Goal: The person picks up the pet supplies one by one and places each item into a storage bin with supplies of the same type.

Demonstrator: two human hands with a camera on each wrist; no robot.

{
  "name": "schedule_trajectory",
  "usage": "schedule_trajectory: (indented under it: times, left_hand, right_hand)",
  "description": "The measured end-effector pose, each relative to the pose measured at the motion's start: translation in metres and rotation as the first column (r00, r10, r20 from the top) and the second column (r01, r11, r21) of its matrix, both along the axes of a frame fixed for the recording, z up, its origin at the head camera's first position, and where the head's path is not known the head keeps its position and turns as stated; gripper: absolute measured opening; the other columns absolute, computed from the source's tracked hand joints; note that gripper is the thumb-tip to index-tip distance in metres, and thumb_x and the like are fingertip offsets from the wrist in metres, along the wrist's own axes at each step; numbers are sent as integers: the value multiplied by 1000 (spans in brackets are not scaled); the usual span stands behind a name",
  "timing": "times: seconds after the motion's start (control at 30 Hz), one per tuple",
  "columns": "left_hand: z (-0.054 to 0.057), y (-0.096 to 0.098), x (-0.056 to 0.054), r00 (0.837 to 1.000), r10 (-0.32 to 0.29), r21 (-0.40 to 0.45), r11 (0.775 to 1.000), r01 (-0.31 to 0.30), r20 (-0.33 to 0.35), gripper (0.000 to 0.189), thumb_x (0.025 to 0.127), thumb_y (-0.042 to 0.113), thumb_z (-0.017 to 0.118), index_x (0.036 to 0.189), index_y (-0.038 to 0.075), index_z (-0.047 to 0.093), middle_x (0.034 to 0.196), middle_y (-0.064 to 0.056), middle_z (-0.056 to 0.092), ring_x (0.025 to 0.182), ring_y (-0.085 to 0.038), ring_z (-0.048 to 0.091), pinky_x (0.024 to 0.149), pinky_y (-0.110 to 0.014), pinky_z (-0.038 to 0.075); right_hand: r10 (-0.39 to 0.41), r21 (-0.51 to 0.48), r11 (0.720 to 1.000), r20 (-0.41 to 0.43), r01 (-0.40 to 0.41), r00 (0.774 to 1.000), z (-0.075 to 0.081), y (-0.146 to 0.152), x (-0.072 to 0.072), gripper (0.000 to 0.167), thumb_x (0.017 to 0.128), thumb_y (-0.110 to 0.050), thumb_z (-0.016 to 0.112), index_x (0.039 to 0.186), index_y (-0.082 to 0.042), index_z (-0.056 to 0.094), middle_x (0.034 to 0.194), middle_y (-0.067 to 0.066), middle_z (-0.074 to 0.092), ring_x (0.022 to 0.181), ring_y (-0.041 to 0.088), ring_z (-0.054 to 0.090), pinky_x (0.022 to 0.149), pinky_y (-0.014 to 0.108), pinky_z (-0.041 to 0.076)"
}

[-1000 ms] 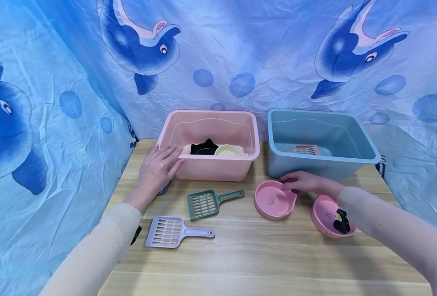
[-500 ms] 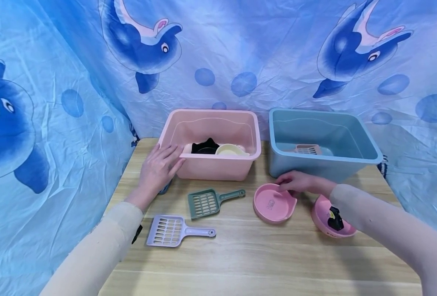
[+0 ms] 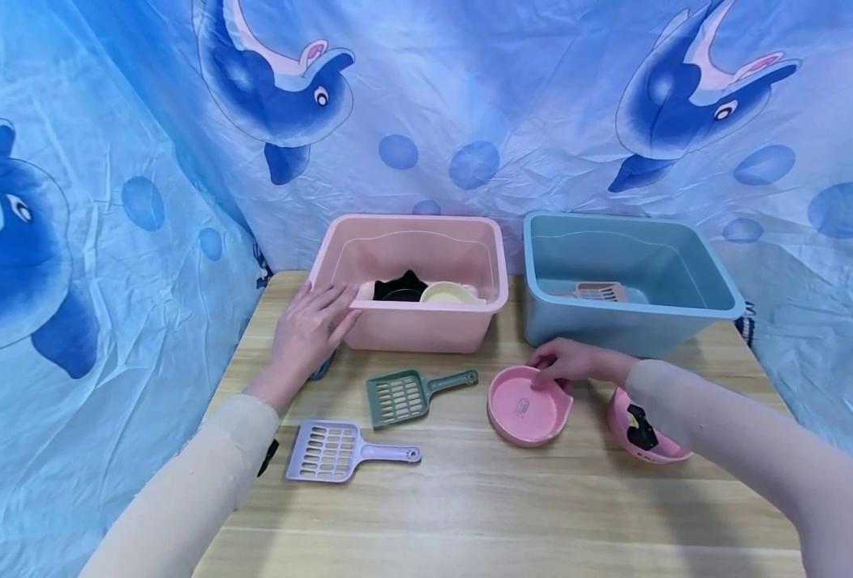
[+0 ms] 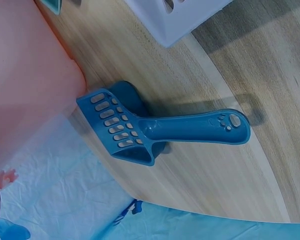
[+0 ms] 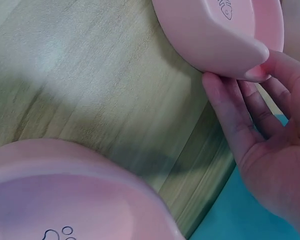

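One pink fish-print bowl (image 3: 526, 408) is pinched at its far rim by the right hand (image 3: 569, 360), the nearer of the two. From that grip it lies toward the person and a little left; being round, it offers no long axis, only a pointed tip beside the fingers. The blue bin (image 3: 585, 329) stands just beyond the grip, the pink paw-print bowl (image 5: 85, 200) to its right. The left hand (image 3: 314, 321), well apart, rests relaxed on the pink bin (image 3: 426, 331).

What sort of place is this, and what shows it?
Probably a curtained-off tabletop setup for pet supplies: dolphin-print sheeting hangs behind a wood-grain table, with a lilac litter scoop and pink pet bowl.
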State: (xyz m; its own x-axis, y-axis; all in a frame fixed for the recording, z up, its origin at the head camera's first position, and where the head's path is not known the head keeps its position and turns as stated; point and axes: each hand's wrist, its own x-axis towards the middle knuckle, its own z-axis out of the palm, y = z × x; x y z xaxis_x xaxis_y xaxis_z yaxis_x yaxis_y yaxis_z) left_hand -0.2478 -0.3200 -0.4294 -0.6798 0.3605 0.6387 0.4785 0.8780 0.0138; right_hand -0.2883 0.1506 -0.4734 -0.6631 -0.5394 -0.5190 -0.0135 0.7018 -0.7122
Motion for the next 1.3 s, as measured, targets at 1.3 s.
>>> schedule_trajectory:
  times: [1.3]
  left_hand:
    - [4,2,5,1000,-1,2,1000,1,4,47,96,29,81,138,9,73,134,-18,72,124,-41,69,121,-62,40]
  right_hand:
    - [290,6,957,-44,-290,956,141,-41,7,15,97,-3,71,110,-4,74,82,3,62,70,15,61,60,26,57]
